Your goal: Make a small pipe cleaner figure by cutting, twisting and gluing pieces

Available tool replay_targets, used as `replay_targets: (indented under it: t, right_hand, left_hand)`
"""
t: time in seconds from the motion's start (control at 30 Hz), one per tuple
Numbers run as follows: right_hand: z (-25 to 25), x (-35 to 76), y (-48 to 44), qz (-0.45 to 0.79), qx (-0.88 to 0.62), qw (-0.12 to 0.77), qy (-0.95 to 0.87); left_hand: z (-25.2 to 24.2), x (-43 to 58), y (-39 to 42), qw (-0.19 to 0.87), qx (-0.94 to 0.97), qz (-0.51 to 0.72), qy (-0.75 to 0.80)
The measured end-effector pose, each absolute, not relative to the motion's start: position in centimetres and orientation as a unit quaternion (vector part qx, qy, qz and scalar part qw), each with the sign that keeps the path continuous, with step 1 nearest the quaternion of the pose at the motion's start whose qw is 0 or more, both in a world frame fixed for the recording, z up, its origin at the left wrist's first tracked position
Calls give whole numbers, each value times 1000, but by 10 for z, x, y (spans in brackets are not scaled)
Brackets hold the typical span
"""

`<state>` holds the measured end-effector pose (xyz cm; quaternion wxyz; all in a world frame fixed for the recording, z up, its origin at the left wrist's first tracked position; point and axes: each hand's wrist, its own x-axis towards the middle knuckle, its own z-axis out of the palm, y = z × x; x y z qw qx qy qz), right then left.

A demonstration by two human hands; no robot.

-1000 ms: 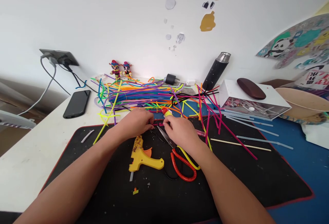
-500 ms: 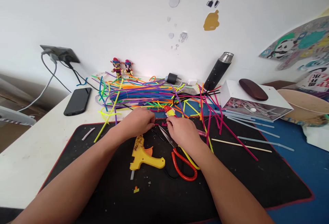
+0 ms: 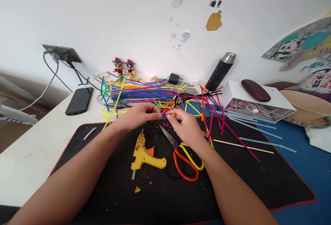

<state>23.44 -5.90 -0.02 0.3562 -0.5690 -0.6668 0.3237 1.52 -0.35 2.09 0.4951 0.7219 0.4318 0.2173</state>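
Above the back of the black mat my left hand (image 3: 144, 115) pinches a short magenta pipe-cleaner piece (image 3: 163, 112) between thumb and fingertips. Close against it, my right hand (image 3: 186, 127) is closed on a small red and yellow pipe-cleaner figure (image 3: 167, 109), mostly hidden by the fingers. The two sets of fingertips nearly meet; whether the piece touches the figure I cannot tell. Below the hands lie scissors (image 3: 186, 164) with red and yellow handles and a yellow glue gun (image 3: 144, 156). Another small magenta piece (image 3: 166, 124) rests on the mat.
A heap of coloured pipe cleaners (image 3: 144, 92) spreads behind the mat (image 3: 103, 190). Two small figures (image 3: 123, 67) stand by the wall. A phone (image 3: 79, 101) lies left; a black flask (image 3: 221, 71), a white box (image 3: 279, 102) and clear glue sticks (image 3: 266, 142) are right.
Both hands have risen off the mat and come together. The magenta piece now shows in my left fingertips, and the figure is more covered by my right fingers.
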Motion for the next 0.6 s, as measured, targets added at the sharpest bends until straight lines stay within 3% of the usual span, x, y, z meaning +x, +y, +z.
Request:
replay_targets:
  t: [0.2, 0.6]
  right_hand:
    - [2, 234, -59, 415, -534, 399, -619]
    - [3, 233, -59, 427, -533, 416, -601]
  left_hand:
    - [24, 25, -10, 540, 701, 200, 420]
    - [23, 27, -13, 564, 689, 242, 386]
